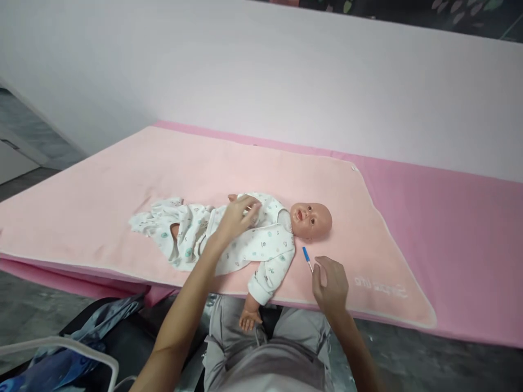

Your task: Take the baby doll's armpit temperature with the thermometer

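Observation:
A baby doll (311, 221) lies on its back, head to the right, in a white printed wrap top (265, 244) and matching trousers. My left hand (240, 216) is over the doll's chest, fingers curved and somewhat apart; the shirt under it is partly hidden. Beside the doll's shoulder, a thin white stick with a blue end (306, 255), perhaps a thermometer, reaches to the fingertips of my right hand (332, 282). Thumb and forefinger there seem closed around its white end. The doll's near arm hangs over the front edge, its small hand (249, 317) above my lap.
Under the doll is a pale pink mat (196, 158) with white edging, on a darker pink covered table (457, 234). Behind stands a white wall (286, 81). At the lower left are a black seat with blue patterned cloth (69, 362) and a white curved bar (77, 347).

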{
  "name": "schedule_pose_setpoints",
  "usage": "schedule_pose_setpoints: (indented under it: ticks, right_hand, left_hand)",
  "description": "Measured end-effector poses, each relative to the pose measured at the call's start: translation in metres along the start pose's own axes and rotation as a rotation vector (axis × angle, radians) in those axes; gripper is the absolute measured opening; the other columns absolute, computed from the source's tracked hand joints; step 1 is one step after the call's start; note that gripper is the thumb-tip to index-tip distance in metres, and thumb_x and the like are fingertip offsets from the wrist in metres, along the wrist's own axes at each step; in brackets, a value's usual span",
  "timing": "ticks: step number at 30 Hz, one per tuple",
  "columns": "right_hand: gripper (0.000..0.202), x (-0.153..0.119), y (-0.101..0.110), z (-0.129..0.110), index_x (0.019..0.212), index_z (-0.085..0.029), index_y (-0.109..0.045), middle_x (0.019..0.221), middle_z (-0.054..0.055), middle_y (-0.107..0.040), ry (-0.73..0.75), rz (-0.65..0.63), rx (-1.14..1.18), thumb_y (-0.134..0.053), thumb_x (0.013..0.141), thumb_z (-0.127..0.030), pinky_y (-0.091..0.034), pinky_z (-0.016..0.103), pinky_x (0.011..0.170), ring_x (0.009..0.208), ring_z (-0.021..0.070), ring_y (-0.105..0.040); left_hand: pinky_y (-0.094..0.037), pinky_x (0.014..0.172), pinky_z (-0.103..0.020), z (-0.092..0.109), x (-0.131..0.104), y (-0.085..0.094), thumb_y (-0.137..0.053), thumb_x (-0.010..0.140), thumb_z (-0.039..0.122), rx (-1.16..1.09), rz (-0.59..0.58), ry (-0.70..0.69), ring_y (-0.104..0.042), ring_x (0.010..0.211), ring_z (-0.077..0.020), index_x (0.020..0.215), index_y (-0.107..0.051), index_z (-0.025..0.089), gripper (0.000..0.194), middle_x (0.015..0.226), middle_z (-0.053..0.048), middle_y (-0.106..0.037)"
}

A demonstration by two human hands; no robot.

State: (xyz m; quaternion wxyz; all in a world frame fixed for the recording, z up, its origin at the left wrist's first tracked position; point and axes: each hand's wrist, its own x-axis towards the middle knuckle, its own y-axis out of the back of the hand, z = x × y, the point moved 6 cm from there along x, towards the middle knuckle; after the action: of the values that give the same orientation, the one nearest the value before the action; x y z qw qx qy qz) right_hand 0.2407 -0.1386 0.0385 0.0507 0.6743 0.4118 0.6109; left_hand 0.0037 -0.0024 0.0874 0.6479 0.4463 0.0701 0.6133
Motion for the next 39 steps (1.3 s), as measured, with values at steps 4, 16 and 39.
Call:
schedule_pose_setpoints:
  ticks: [4,16,39]
  right_hand:
    - [0.023,-0.04,-0.005,0.018,0.107,-0.021,-0.051,0.076,0.007,-0.059,-0.302,-0.28,-0.171,-0.048,0.085,-0.026,-0.049,0.037,0.06,0.07,0.0228,-0.057]
    - [0.012,0.032,0.034,-0.013,0.095,-0.021,-0.056,0.071,0.002,-0.062,-0.159,-0.174,-0.197,-0.048,0.087,-0.021,-0.049,0.025,0.059,0.061,0.0134,-0.06]
    - [0.027,0.14,-0.148,-0.045,0.09,-0.017,-0.053,0.09,0.006,-0.053,-0.038,-0.531,0.06,-0.039,0.073,-0.002,-0.033,0.026,0.059,0.068,0.0157,-0.048]
  left_hand:
    - [-0.042,0.08,-0.034,0.008,-0.003,-0.051,-0.046,0.087,0.037,-0.01,-0.204,-0.062,-0.057,0.087,-0.0214,0.095,-0.063,0.019,0.026,0.094,-0.006,-0.064]
    - [-0.039,0.064,-0.026,-0.02,-0.012,-0.047,-0.056,0.08,0.038,-0.354,-0.023,0.2,-0.05,0.062,-0.0136,0.102,-0.065,0.02,0.03,0.07,0.001,-0.059]
    - [-0.036,0.053,-0.019,-0.038,-0.01,-0.042,-0.069,0.071,0.04,-1.112,0.231,0.293,-0.047,0.053,-0.0066,0.1,-0.057,0.02,0.037,0.062,0.005,-0.055]
